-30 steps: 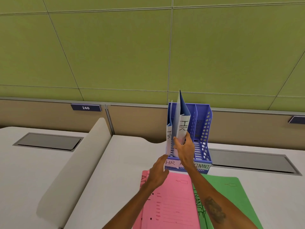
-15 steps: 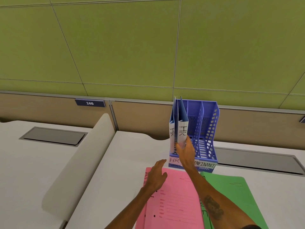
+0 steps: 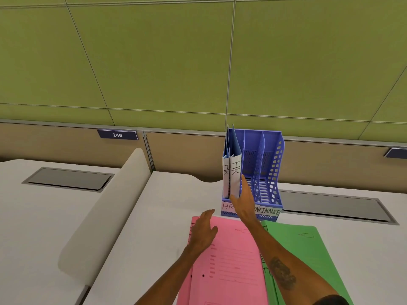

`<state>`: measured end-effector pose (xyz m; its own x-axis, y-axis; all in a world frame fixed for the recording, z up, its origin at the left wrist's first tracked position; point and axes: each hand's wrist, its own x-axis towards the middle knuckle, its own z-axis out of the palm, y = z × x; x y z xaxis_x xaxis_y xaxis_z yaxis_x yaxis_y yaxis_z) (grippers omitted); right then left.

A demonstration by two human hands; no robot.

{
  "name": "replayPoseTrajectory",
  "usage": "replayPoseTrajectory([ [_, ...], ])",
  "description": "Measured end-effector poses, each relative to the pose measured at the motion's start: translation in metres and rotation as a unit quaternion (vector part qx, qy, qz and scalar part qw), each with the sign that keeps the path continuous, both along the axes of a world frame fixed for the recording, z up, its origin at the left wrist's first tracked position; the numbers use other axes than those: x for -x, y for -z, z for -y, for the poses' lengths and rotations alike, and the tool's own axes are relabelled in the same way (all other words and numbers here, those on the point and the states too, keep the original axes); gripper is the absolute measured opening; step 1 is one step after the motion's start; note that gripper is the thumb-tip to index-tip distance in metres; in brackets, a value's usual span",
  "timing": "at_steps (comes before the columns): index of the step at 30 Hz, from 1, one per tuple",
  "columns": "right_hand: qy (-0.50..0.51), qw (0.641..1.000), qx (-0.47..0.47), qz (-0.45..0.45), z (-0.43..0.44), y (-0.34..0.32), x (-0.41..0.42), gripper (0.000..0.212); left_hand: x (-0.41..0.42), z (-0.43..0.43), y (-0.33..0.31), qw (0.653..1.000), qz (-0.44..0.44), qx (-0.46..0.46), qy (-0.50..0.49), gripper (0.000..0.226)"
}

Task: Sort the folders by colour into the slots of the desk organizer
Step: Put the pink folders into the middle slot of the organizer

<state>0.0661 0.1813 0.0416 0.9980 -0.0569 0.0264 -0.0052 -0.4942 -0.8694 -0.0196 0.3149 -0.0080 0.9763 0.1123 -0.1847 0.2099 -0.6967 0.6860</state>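
A blue desk organizer (image 3: pixel 280 150) with three slots stands at the back of the white desk; paper labels on its front read HR (image 3: pixel 226 206) and FINANCE (image 3: pixel 267 211). Two blue folders (image 3: pixel 234 170) stand upright in the left slot. My right hand (image 3: pixel 244 203) holds the lower front edge of the nearer blue folder, thumb on its left and fingers along its right side. My left hand (image 3: pixel 203 232) rests flat with fingers apart on the top left of a pink folder (image 3: pixel 231 265), which lies in front of the organizer. A green folder (image 3: pixel 306 247) lies to its right, partly under my right forearm.
A white curved divider (image 3: pixel 105 205) separates this desk from the one on the left. Grey cable hatches are set into the desks at the left (image 3: pixel 68 179) and behind the organizer on the right (image 3: pixel 334 205). A green partition wall with a plate marked 246 (image 3: pixel 117 135) closes the back.
My right hand has lowered the blue folder into the left slot beside the other blue folder. My left hand has come off the organizer's front and down onto the pink folder.
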Motion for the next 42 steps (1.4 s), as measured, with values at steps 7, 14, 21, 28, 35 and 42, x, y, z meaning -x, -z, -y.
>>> replayPoseTrajectory([
  [7, -0.011, 1.0, 0.004, 0.001, 0.01, 0.011, 0.034, 0.084, 0.026, -0.002, 0.006, 0.999, 0.001, -0.005, -0.035, 0.062],
  [14, -0.044, 0.996, 0.052, -0.049, 0.025, 0.043, 0.081, 0.078, 0.063, -0.009, 0.02, 0.992, -0.059, -0.042, -0.098, 0.067],
  [21, -0.085, 0.955, 0.212, -0.187, 0.039, 0.082, 0.13, 0.069, 0.099, -0.004, 0.038, 0.982, -0.13, -0.084, -0.111, 0.062],
  [28, -0.069, 0.948, 0.225, -0.214, 0.045, 0.103, 0.163, 0.059, 0.112, 0.01, 0.042, 0.976, -0.149, -0.114, -0.111, 0.059],
  [35, -0.089, 0.948, 0.219, -0.212, 0.052, 0.1, 0.164, 0.061, 0.105, 0.018, 0.035, 0.972, -0.158, -0.057, -0.165, 0.06],
  [42, -0.083, 0.95, 0.21, -0.217, 0.055, 0.095, 0.161, 0.063, 0.096, 0.007, 0.032, 0.957, -0.138, 0.083, -0.239, 0.053],
])
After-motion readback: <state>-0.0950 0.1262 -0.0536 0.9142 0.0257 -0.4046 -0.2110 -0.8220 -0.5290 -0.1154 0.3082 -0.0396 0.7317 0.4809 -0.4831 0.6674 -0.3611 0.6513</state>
